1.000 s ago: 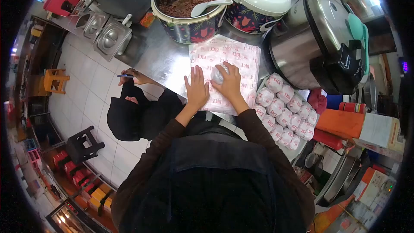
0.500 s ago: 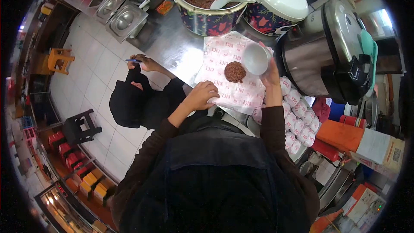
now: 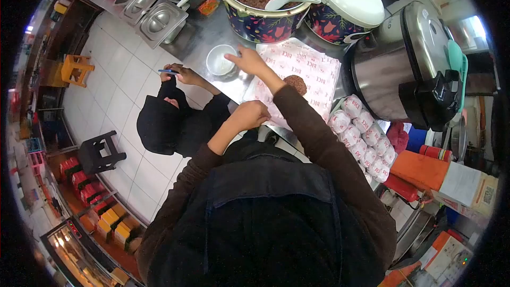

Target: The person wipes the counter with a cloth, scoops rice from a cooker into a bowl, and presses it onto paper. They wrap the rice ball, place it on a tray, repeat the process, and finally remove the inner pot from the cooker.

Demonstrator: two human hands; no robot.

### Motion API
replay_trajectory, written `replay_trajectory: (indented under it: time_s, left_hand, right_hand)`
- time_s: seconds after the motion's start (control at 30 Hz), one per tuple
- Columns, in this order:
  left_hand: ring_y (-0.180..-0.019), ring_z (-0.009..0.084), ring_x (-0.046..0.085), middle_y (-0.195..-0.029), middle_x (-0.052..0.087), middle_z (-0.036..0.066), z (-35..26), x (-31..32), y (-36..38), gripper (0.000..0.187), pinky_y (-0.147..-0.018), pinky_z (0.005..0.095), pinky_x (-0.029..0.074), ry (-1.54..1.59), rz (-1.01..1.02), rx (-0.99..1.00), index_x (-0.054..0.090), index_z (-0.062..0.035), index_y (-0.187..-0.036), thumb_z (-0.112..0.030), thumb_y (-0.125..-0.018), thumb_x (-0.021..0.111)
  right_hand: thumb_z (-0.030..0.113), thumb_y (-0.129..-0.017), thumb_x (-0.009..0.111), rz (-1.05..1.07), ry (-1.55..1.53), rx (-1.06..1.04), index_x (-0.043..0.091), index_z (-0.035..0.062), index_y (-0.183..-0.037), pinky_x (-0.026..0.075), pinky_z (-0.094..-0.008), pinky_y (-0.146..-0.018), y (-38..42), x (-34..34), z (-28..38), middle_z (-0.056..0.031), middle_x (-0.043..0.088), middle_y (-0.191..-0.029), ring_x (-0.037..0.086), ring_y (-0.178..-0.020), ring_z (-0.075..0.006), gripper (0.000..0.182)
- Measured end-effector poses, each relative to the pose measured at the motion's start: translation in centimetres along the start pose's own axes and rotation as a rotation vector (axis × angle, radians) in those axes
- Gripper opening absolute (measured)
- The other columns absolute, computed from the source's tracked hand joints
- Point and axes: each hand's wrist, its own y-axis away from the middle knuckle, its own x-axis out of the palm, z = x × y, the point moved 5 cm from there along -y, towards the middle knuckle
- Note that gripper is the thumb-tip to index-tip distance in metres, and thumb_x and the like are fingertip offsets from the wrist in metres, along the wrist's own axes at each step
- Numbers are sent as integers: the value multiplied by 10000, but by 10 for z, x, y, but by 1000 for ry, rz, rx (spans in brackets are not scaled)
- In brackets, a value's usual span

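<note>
A mound of reddish-brown rice (image 3: 296, 84) lies on printed paper sheets (image 3: 322, 64), partly hidden by my right forearm. My right hand (image 3: 248, 60) reaches across to the left, its thumb and finger on the rim of a small white bowl (image 3: 221, 60) that sits on the steel counter (image 3: 204, 34). At the near left edge of the paper is my left hand (image 3: 252, 115), its fingers curled at the paper's edge. Above the paper stands an open flowered pot of rice (image 3: 268, 18) with a white paddle (image 3: 292, 1) across its rim.
Wrapped paper bundles (image 3: 366, 138) are piled right of the paper. Beyond stand a lidded flowered pot (image 3: 340, 13) and a large steel cooker (image 3: 390, 64). A person in black (image 3: 170, 119) holds a phone at the counter's left. Metal trays (image 3: 161, 21) lie at the upper left.
My right hand has carried the white bowl from the right of the rice mound to the bare counter on the left. My left hand has stayed near the paper's edge.
</note>
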Motion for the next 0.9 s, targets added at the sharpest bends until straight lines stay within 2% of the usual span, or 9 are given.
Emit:
replay_trajectory:
  time_s: [0.07,0.13,0.2,0.43,0.47,0.6,0.67,0.77,0.9]
  left_hand:
    - [-805,284,634,-815,669,120,-1,-8,-4,158,-738,380,498,42,21,-115,707,-56,-807,-194,-748,657]
    - [-753,284,643,-776,674,118,-2,-15,-7,170,-712,376,502,75,66,-223,715,-57,-803,-205,-732,673]
    - [-711,284,646,-756,675,121,2,-19,-13,190,-681,369,502,97,135,-322,720,-61,-805,-231,-725,690]
    - [-573,206,582,-643,637,131,-11,-40,-26,198,-607,314,459,280,16,-199,697,-15,-739,-212,-745,701]
    - [-648,251,602,-699,641,128,-18,-43,-28,171,-646,334,464,196,113,-249,689,-39,-831,-174,-727,701]
    - [-783,312,613,-800,639,135,-27,-40,-29,292,-701,375,473,83,-21,65,637,-92,-1003,-154,-722,684]
    - [-844,331,611,-841,636,142,-18,-27,-28,339,-729,392,475,132,-70,147,603,-114,-1064,-138,-731,663]
    - [-848,324,618,-852,645,153,4,-15,-23,253,-754,388,479,-72,125,-174,627,-96,-1012,-93,-760,613]
    - [-759,315,634,-791,653,151,-4,-39,-14,210,-695,390,492,141,167,-142,654,-61,-948,-29,-748,597]
  right_hand:
    - [417,-767,671,-349,24,-384,623,-26,-981,488,-383,-697,40,-33,0,-188,641,-805,620,-737,-325,495]
    - [416,-732,699,83,150,-151,648,-5,-926,485,-376,-691,89,-64,-6,-158,644,-808,625,-751,-302,466]
    - [417,-718,707,349,247,-137,665,23,-906,485,-367,-670,148,-69,-23,-137,646,-799,624,-742,-292,439]
    - [203,-728,681,51,294,88,682,81,-914,470,-388,-665,234,-94,-46,-102,646,-818,601,-772,-295,222]
    - [191,-730,676,14,302,61,680,85,-927,474,-387,-675,237,-98,-44,-105,645,-827,602,-781,-296,224]
    - [149,-754,636,-201,356,-109,673,102,-972,488,-392,-714,253,-99,-52,-122,647,-885,612,-805,-296,226]
    - [153,-773,619,-74,366,-27,670,103,-981,490,-400,-733,259,-88,-76,-129,653,-887,620,-807,-297,220]
    - [160,-809,589,62,295,50,663,84,-980,489,-398,-713,258,-85,-75,-144,658,-861,623,-762,-300,201]
    - [168,-842,567,182,-23,110,652,30,-942,478,-375,-651,248,-91,-76,-165,653,-780,612,-678,-309,190]
